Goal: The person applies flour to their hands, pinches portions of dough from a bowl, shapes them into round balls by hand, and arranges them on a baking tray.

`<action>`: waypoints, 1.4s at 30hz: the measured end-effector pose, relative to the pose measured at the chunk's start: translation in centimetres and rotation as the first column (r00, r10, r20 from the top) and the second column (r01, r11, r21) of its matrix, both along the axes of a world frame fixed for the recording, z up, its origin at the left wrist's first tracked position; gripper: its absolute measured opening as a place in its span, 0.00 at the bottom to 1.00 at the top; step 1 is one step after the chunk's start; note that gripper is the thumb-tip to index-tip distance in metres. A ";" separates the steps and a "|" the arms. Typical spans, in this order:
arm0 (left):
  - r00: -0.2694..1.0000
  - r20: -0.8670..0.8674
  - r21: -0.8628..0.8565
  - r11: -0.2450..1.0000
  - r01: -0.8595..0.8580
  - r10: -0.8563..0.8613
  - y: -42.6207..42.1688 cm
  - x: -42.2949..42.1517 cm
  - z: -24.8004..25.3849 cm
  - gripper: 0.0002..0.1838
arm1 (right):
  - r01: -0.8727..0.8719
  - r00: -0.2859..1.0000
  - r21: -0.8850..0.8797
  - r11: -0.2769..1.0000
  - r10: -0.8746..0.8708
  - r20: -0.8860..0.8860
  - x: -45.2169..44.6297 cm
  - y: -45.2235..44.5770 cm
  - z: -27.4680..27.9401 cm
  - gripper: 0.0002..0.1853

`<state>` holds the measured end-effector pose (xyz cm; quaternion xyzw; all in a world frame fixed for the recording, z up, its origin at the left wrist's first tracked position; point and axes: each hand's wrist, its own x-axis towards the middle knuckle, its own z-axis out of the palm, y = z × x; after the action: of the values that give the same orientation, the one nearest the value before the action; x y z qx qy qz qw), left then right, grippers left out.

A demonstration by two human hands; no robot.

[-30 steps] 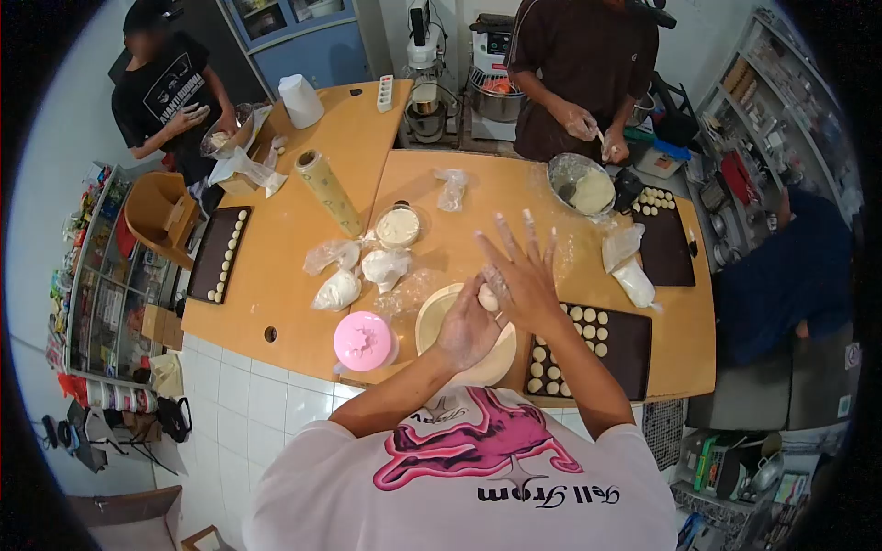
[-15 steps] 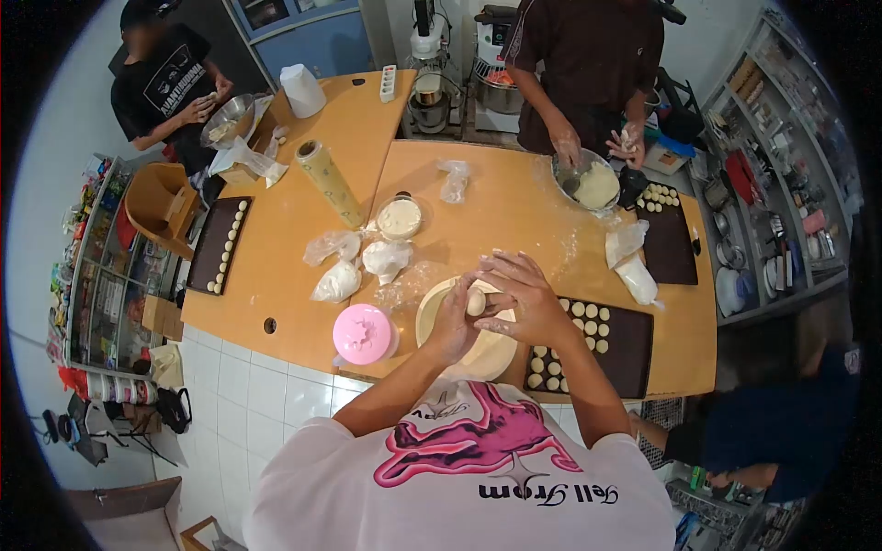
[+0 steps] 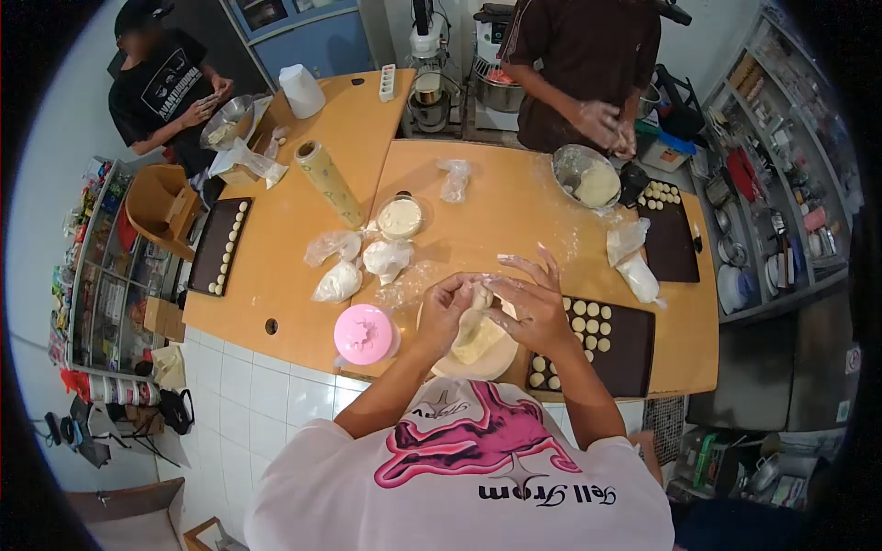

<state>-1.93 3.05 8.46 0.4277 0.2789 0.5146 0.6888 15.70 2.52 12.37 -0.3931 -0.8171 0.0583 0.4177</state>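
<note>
A small piece of pale dough [image 3: 481, 297] is held between my two hands, above a wide bowl [image 3: 501, 360] with more dough in it. My left hand [image 3: 445, 310] pinches the dough from the left. On the other side, the thumb and index finger of my right hand [image 3: 533, 310] grip it, while its other fingers are raised and spread. White flour coats my fingertips. Just right of the bowl lies a dark tray [image 3: 629, 354] with several round dough balls in rows. A pink lidded container [image 3: 364, 334] stands left of the bowl.
Flour bags [image 3: 338, 281], a tub of white powder [image 3: 400, 218] and a film roll [image 3: 329, 185] lie left of centre. At the far right are a metal bowl [image 3: 571, 163], another bag [image 3: 638, 277] and a second tray [image 3: 671, 241]. Two people work dough across the tables.
My hands have drawn together, from a dough ball between open palms to a fingertip hold on the dough. The person at the right has moved down and mostly out of view.
</note>
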 end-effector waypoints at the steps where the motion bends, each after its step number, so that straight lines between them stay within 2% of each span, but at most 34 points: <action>1: 0.997 -0.073 0.005 1.000 -0.019 0.019 -0.1 -0.2 0.2 0.22 | 0.006 1.000 0.001 1.000 -0.006 -0.001 0.0 0.0 0.0 0.20; 3: 0.974 -0.219 0.018 0.998 -0.058 0.061 -0.4 -0.4 0.4 0.17 | 0.013 1.000 -0.001 1.000 -0.013 -0.003 -0.1 0.0 0.1 0.18; 6: 0.995 -0.100 -0.086 0.996 -0.025 0.016 -0.4 -0.6 0.3 0.16 | 0.004 1.000 -0.007 1.000 -0.004 -0.031 -0.2 0.2 -0.5 0.22; 9: 0.992 0.121 -0.232 0.970 0.068 -0.040 -0.6 -0.6 2.0 0.17 | -0.002 0.988 -0.157 0.988 -0.022 -0.152 -0.5 -0.2 0.6 0.22; 12: 0.988 0.152 -0.249 0.968 0.021 0.018 -0.6 -0.3 1.4 0.19 | 0.064 0.969 -0.167 0.984 -0.101 -0.227 -0.7 -0.2 -0.9 0.21; 15: 0.986 0.167 -0.254 0.965 0.068 -0.026 -0.6 -0.5 1.0 0.19 | 0.134 0.966 -0.153 0.979 -0.163 -0.201 -1.0 -0.5 -1.4 0.19; 21: 0.977 0.211 -0.253 0.964 0.079 -0.024 -0.7 0.0 0.4 0.17 | 0.165 0.954 -0.117 0.979 -0.189 -0.234 -1.2 -0.5 -2.2 0.16; 27: 0.977 0.212 -0.403 0.911 0.085 0.002 -0.8 0.2 0.2 0.15 | 0.220 0.967 -0.049 0.974 -0.225 -0.121 -1.9 -1.3 -2.5 0.17; 30: 0.993 0.118 -0.383 0.923 0.047 -0.002 -0.7 0.2 -0.1 0.15 | 0.284 0.949 -0.048 0.958 -0.287 -0.130 -2.9 -1.9 -3.0 0.18; 33: 0.992 0.122 -0.361 0.932 0.007 0.040 -1.0 0.9 -0.3 0.14 | 0.341 0.934 -0.016 0.940 -0.341 -0.105 -2.7 -1.8 -3.3 0.18; 39: 0.994 0.111 -0.340 0.940 0.035 0.003 -0.8 0.7 0.3 0.16 | 0.347 0.938 0.118 0.930 -0.343 -0.055 -2.3 -1.3 -3.4 0.14; 42: 0.999 0.016 -0.333 0.942 -0.033 0.041 -0.9 0.8 1.1 0.16 | 0.350 0.936 0.172 0.921 -0.352 -0.020 -2.0 -1.3 -3.6 0.13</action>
<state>-1.10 2.16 9.52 0.2941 0.3617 0.4780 0.7444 13.70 1.23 8.79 -0.4957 -0.7378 -0.0907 0.4492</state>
